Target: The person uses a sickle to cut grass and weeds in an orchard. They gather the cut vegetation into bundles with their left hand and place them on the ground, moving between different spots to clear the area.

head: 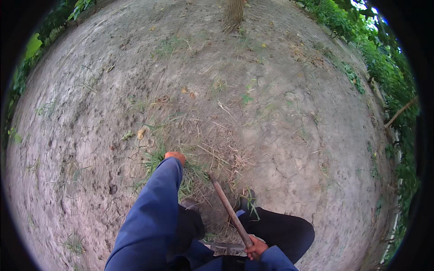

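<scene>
My left hand reaches down to a clump of green grass left of centre; its fingers are hidden beneath the hand and blue sleeve, so I cannot tell whether they grip blades. My right hand, low in the picture, is closed around the near end of a wooden tool handle. The handle slants forward and left, with its dark far end at the ground beside the grass. What head it has is not clear. Dry grass and roots lie scattered beyond that end.
My shoes and bent, dark-trousered knees flank the handle. A flat bar-like thing lies between my legs. Ahead stands a tree trunk on cracked bare soil. Leafy green plants line the right side, with more at upper left.
</scene>
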Available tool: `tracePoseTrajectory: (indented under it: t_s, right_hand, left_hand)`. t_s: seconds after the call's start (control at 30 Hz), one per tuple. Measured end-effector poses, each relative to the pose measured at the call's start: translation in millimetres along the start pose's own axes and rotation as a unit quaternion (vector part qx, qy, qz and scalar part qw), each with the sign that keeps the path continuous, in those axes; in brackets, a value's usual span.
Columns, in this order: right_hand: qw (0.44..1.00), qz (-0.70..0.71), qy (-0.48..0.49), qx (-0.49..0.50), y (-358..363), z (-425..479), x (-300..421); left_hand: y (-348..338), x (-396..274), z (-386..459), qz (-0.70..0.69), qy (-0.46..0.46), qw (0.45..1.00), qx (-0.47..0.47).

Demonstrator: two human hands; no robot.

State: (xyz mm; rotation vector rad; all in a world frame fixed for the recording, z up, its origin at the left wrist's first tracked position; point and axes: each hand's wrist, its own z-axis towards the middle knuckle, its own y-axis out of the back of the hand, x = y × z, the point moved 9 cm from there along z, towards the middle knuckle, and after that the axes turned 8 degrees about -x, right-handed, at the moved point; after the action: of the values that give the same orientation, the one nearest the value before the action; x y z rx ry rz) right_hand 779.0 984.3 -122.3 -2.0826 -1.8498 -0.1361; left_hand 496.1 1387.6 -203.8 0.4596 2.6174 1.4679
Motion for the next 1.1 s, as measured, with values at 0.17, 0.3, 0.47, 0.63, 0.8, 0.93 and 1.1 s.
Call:
tracePoseTrajectory:
  t_s: [0.17,0.3,0.47,0.63,0.8,0.93,1.1]
  right_hand:
    - [0.988,0.019,0.146,-0.034,5,8,98]
    - [0.961,0.086,0.238,-0.109,20,42,214]
    - [0.909,0.192,0.364,-0.064,5,94,360]
    - [0.896,0.262,0.356,-0.027,-30,139,433]
    - [0.932,0.175,0.316,-0.006,-41,173,418]
    - [0.962,0.091,0.258,-0.002,-31,171,376]
    - [0.972,-0.034,0.232,-0.014,-6,180,336]
  left_hand:
    - [66,13,-36,-0.082,0.029,0.99,-0.11]
    - [81,17,-40,-0.113,0.069,0.981,-0.145]
    - [74,3,-12,-0.084,0.046,0.985,-0.141]
    - [73,-19,26,-0.042,0.002,0.982,-0.183]
    - [81,-21,62,-0.016,-0.014,0.979,-0.202]
    - [124,-27,107,0.008,-0.021,0.964,-0.266]
    - [181,-43,163,0.03,0.018,0.956,-0.291]
